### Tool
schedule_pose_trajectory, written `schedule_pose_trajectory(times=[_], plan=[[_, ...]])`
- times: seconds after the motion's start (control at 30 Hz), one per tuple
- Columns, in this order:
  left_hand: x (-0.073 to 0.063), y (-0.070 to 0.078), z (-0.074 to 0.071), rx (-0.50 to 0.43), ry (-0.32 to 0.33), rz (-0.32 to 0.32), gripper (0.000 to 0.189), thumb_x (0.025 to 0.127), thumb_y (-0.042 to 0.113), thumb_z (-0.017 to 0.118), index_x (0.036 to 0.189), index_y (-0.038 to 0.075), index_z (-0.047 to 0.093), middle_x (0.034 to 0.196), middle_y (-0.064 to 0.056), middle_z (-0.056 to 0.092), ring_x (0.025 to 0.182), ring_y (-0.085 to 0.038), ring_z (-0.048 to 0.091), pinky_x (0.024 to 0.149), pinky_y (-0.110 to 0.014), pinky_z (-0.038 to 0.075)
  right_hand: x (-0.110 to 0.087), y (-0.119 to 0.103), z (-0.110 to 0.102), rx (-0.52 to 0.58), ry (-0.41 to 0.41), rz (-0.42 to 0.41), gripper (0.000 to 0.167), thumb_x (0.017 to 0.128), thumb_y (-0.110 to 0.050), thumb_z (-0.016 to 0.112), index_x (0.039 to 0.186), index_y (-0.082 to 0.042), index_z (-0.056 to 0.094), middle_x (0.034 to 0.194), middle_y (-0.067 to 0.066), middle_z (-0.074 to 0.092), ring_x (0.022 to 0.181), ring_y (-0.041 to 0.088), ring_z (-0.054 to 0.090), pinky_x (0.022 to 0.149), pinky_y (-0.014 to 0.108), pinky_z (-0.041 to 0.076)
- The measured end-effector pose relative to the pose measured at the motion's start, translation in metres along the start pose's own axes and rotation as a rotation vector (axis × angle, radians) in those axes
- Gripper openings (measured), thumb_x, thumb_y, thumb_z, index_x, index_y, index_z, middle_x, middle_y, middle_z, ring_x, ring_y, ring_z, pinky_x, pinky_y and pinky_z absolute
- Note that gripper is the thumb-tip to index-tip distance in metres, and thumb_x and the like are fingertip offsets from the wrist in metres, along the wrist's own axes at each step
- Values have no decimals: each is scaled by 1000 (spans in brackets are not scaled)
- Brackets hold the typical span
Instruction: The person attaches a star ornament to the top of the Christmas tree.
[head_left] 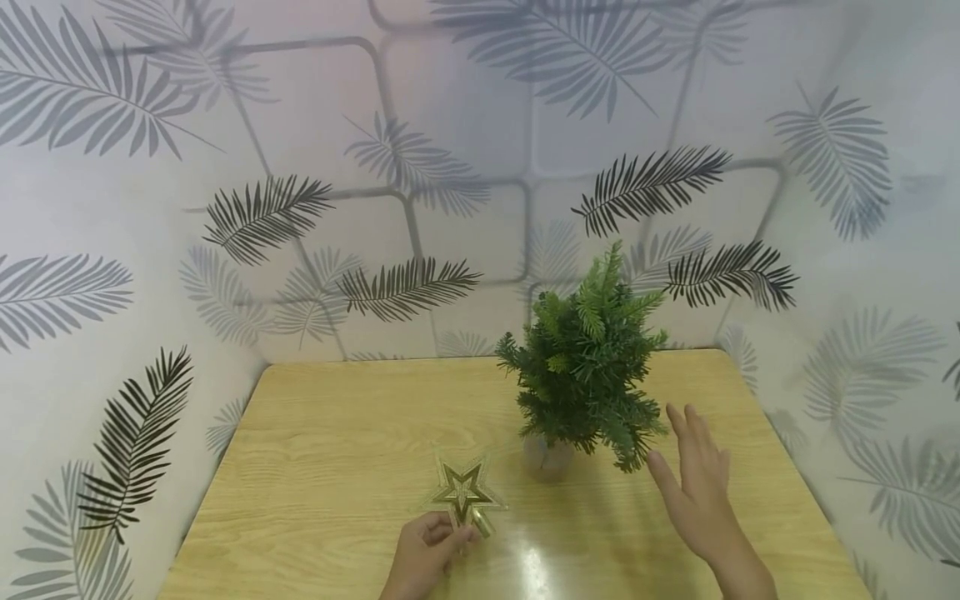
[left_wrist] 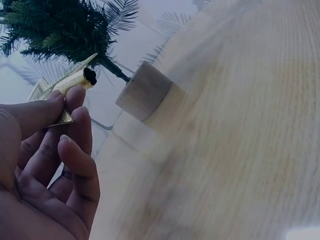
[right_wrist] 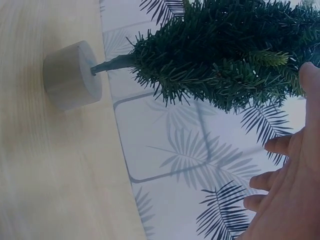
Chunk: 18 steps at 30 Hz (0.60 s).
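Observation:
A gold star tree topper (head_left: 462, 490) with a short tube at its base is pinched between the thumb and fingers of my left hand (head_left: 429, 550). In the left wrist view the topper's tube (left_wrist: 80, 80) points its dark hollow end to the right. A small artificial Christmas tree (head_left: 588, 367) stands upright on a round wooden base (head_left: 547, 458), right of the star. My right hand (head_left: 697, 492) is at the tree's right side with fingers spread and nothing held. In the right wrist view its thumb (right_wrist: 309, 80) is right at the branches.
The tree stands on a light wooden table (head_left: 337, 442) whose back edge meets a wall (head_left: 465, 100) patterned with grey and black leaves. Light reflects off the table near its front.

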<state>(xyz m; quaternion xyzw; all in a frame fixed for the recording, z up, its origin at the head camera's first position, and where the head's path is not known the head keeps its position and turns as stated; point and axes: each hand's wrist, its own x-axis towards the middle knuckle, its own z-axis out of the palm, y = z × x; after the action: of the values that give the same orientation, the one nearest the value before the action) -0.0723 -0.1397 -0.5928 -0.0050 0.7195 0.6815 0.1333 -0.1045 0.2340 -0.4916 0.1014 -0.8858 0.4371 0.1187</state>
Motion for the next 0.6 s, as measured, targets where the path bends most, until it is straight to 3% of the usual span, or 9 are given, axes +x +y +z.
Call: schedule_pose_trajectory(times=[0.1, 0.27, 0.5, 0.6], plan=[[-1, 7, 1, -7, 22, 16, 31, 97, 25, 75, 104, -5, 68, 99, -14, 77, 65, -10, 59, 54, -17, 49, 1, -3, -1, -2, 9, -13, 66, 110, -23, 47, 165, -8, 15, 167, 31, 3, 150, 59, -1, 105, 81, -18], [-2, 21, 1, -10, 47, 50, 29, 95, 21, 77, 106, -5, 71, 93, -17, 75, 68, -12, 63, 54, -17, 50, 5, -6, -2, 22, 9, -33, 66, 110, -20, 48, 166, -10, 14, 168, 28, 3, 151, 57, 0, 105, 81, -17], [-2, 38, 4, -19, 74, 90, 25, 95, 17, 76, 103, -6, 71, 87, -11, 73, 67, -9, 62, 55, -17, 49, 10, -10, -2, 142, -3, -43, 71, 108, -13, 52, 167, -23, 13, 171, 16, 0, 153, 50, 0, 106, 85, 4], [-3, 44, 6, -25, 85, 99, 23, 96, 16, 75, 101, -6, 70, 89, -10, 74, 69, -10, 63, 56, -17, 49, 13, -10, -2, 159, 15, -80, 75, 106, -8, 54, 166, -24, 12, 171, 14, 6, 154, 45, 6, 114, 76, 9]])
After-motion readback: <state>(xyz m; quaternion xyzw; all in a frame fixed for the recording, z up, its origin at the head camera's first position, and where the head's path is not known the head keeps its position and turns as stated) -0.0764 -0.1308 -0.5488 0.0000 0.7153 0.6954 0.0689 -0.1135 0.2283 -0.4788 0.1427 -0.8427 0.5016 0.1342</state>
